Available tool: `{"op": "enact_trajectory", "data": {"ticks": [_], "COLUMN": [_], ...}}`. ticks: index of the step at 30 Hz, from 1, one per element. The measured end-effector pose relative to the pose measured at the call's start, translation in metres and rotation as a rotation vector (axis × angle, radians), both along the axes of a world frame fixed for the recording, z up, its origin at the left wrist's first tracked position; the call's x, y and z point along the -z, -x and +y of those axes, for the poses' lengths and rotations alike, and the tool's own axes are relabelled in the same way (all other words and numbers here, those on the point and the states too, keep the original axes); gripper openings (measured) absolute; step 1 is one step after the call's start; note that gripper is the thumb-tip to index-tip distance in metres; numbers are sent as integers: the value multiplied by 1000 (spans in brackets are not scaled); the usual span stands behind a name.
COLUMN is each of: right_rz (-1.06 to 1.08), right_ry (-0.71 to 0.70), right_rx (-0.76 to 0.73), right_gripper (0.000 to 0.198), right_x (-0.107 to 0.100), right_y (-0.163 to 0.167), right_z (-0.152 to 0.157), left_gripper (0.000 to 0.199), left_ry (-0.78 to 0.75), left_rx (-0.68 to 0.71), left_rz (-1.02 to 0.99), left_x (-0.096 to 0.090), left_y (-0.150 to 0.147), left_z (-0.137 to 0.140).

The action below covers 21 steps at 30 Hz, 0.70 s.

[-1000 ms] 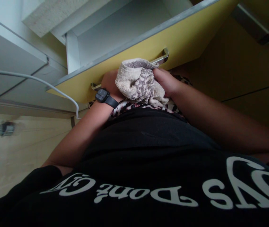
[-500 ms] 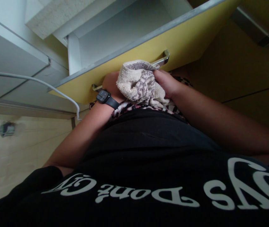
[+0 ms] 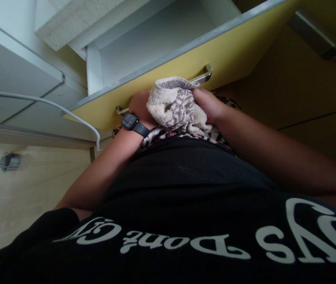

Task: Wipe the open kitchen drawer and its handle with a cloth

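Note:
A bunched white and grey-brown terry towel (image 3: 173,104) is held in front of my waist, one hemmed edge folded over at its top. My right hand (image 3: 207,104) is closed on the towel's right side, thumb along its upper edge. Behind the towel's left side is my left hand (image 3: 141,103), with a dark smartwatch (image 3: 130,121) on the wrist. The towel covers that hand's fingers, though the hand appears to grip the cloth from behind.
Just beyond my hands stands a pulled-out drawer (image 3: 156,67) with a yellow front and a metal handle (image 3: 205,75). A pale countertop corner (image 3: 58,35) juts out at upper left. A white cable (image 3: 67,110) crosses the left side. Another handle (image 3: 318,37) is at right.
The towel and both hands keep nearly the same place and hold. The whole view has shifted very slightly.

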State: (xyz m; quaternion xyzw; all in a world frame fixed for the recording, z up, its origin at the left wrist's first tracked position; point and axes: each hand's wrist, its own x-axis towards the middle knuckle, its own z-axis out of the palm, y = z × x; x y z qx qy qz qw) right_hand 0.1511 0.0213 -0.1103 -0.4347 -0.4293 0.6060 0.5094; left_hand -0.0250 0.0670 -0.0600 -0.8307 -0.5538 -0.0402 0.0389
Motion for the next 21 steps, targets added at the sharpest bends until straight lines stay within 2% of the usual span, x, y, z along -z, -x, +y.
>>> {"op": "enact_trajectory", "data": {"ticks": [10, 21], "right_rz": [41, -13], "right_ry": [-2, -13], "right_rx": [-19, 21], "right_gripper": [44, 55], "right_x": [7, 7], "right_y": [-3, -3], "right_z": [3, 4], "left_gripper": [34, 40], "left_ry": [58, 100], "left_rx": [6, 89], "left_rz": [9, -20], "left_x": [-9, 3], "left_y": [-4, 3], "left_z": [-5, 4]}}
